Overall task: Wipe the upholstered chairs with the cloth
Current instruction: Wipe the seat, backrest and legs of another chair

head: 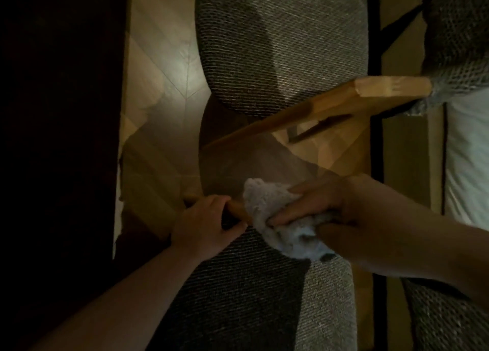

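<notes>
A grey woven upholstered chair fills the middle of the dim view: one padded part (280, 48) lies at the top, another padded part (251, 292) at the bottom. A pale, crumpled cloth (275, 213) rests at the top edge of the lower pad. My right hand (341, 218) is closed over the cloth and presses it onto the fabric. Just left of the cloth, my left hand (209, 223) grips a wooden part of the chair frame (235, 207).
A wooden armrest (344, 99) slants across the middle right. Light wood flooring (164, 67) shows on the left, beside a dark surface (58, 112). More grey upholstery (457, 19) and something pale (468, 152) lie at the right edge.
</notes>
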The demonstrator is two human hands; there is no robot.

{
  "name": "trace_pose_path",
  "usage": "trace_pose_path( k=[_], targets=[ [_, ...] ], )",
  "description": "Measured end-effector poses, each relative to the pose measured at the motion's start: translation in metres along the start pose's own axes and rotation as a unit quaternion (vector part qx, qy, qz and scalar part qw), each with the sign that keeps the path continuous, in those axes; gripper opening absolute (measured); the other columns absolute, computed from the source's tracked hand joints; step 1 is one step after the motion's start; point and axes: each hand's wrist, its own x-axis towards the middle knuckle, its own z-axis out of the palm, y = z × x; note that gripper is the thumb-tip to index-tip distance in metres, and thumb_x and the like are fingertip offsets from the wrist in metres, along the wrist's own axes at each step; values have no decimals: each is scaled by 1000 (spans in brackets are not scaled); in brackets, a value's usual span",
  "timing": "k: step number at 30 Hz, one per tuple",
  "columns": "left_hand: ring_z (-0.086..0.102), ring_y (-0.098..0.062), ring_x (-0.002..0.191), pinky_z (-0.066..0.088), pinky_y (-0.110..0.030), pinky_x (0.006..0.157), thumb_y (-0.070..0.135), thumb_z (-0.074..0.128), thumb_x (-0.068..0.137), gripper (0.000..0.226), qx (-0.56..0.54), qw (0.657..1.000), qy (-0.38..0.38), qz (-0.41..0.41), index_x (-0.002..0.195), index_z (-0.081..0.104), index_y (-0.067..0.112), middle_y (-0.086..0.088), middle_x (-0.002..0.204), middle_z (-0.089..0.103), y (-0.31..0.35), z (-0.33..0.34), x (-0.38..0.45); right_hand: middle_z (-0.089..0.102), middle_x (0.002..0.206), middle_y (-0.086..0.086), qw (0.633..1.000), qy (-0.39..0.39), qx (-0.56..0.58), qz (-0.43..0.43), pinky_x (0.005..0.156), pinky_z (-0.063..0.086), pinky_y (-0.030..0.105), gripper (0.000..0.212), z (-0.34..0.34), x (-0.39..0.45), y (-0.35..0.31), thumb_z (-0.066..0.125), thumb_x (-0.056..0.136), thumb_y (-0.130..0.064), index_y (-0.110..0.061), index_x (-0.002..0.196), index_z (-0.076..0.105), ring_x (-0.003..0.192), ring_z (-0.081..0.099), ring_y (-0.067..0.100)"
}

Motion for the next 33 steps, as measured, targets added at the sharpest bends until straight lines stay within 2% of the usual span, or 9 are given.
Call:
trace_pose_path(
  k=[2,5,7,11,18,23,27,31,33],
  targets=[
    [54,-16,112,49,-37,90,71,51,80,70,-39,998,-37,-29,134,45,27,7,128,51,2,-4,-2,56,92,-41,995,78,-50,-32,76,49,9,56,6,-17,4,48,75,-20,-62,111,53,89,58,-12],
    [59,-18,101,51,-43,89,59,54,82,54,-112,989,-50,-77,123,52,25,6,111,58,14,-9,-10,52,97,-36,976,196,-89,-18,70,41,-2,55,1,-56,18,48,74,-15,-55,110,60,90,55,-13],
    [60,-18,100,50,-41,91,37,55,90,36,-150,986,-19,-70,123,53,23,5,106,61,30,-15,-24,60,98,-23,969,213,-126,0,68,47,9,52,-1,-70,39,54,78,-13,-52,111,62,85,61,0],
    [55,-7,109,46,-28,95,25,60,89,43,-148,985,79,44,131,50,30,11,117,58,86,-34,-74,64,110,6,951,220,-214,32,76,48,30,49,-4,-101,78,56,80,-7,-28,125,60,97,62,25],
    [39,-17,128,33,-31,108,25,58,88,51,-2,976,186,111,138,44,22,2,134,45,195,-28,-133,58,125,7,907,269,-294,138,88,43,29,49,-2,-169,118,57,84,-13,-34,128,56,115,53,26],
    [18,-22,145,16,-29,116,26,55,92,72,132,973,94,163,152,19,10,-6,157,21,267,15,-149,55,122,10,877,367,-284,120,92,46,39,38,14,-225,141,54,87,-18,-29,123,58,115,47,31],
    [4,-19,148,9,-27,117,29,54,94,80,158,969,26,189,154,5,8,-6,162,5,299,49,-168,51,130,10,837,470,-250,127,96,43,40,36,30,-271,152,52,89,-16,-25,123,61,121,42,33],
    [28,-19,140,31,-29,106,28,57,92,73,143,969,13,200,152,16,17,-1,158,15,307,72,-186,58,120,13,804,546,-184,149,89,46,36,33,54,-337,171,59,83,-18,-24,114,69,111,51,35],
    [30,-19,138,29,-24,101,24,54,93,69,134,969,-4,207,151,17,19,2,155,21,314,83,-198,65,112,15,801,568,-150,116,84,47,33,32,78,-364,179,55,78,-24,-20,103,75,99,60,35]
  ],
)
